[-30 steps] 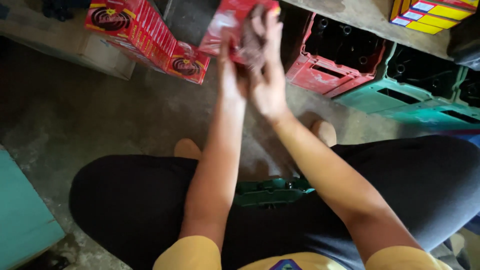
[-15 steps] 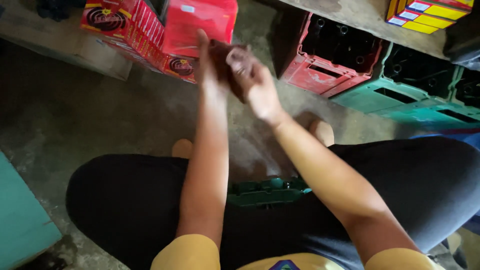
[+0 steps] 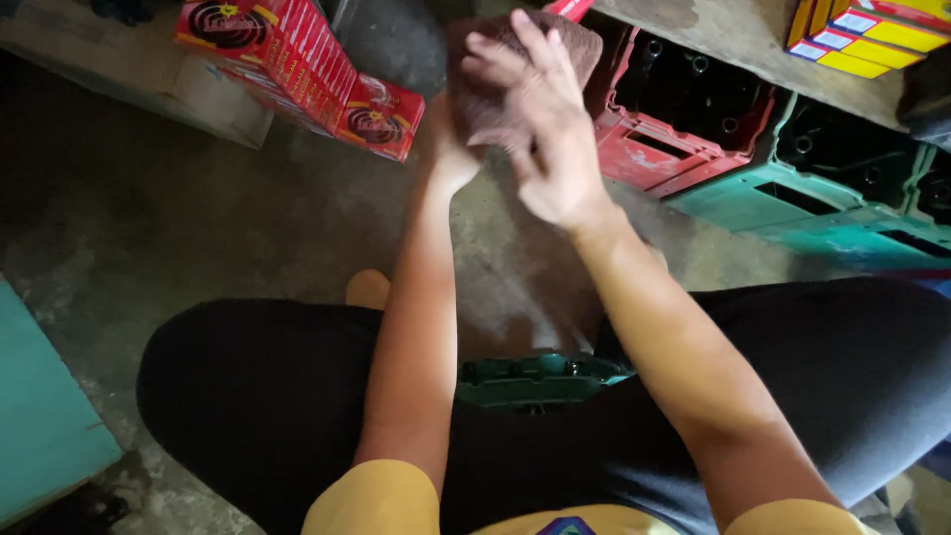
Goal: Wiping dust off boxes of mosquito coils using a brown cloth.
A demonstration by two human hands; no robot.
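Concrete floor (image 3: 149,228) underfoot, dusty and dim, seen from the head camera over black-clad knees. Toward its far left edge, stacked red cartons (image 3: 297,69) with a round dark emblem; along its far right edge, a red bottle crate (image 3: 684,129), then green crates (image 3: 842,188), with yellow boxes (image 3: 862,40) on a ledge above. Near left, a teal block (image 3: 40,416); between the legs, a small green plastic thing (image 3: 540,376), kind unclear. Raised above the far middle of the floor, a brownish-red cloth-like piece (image 3: 555,45), sandwiched between both hands and clear of the floor. Right hand (image 3: 550,159) laid over its face, fingers (image 3: 525,35) stretched and slightly spread, not curled around it. Left hand (image 3: 444,149) behind and under the piece, mostly hidden, grip impossible to tell. Changed within the last second: a red pack then held up in both hands, half a second ago out of them and resting among the cartons, hands pressed together instead; now lifted again around the cloth-like piece, so no longer handling a carton.
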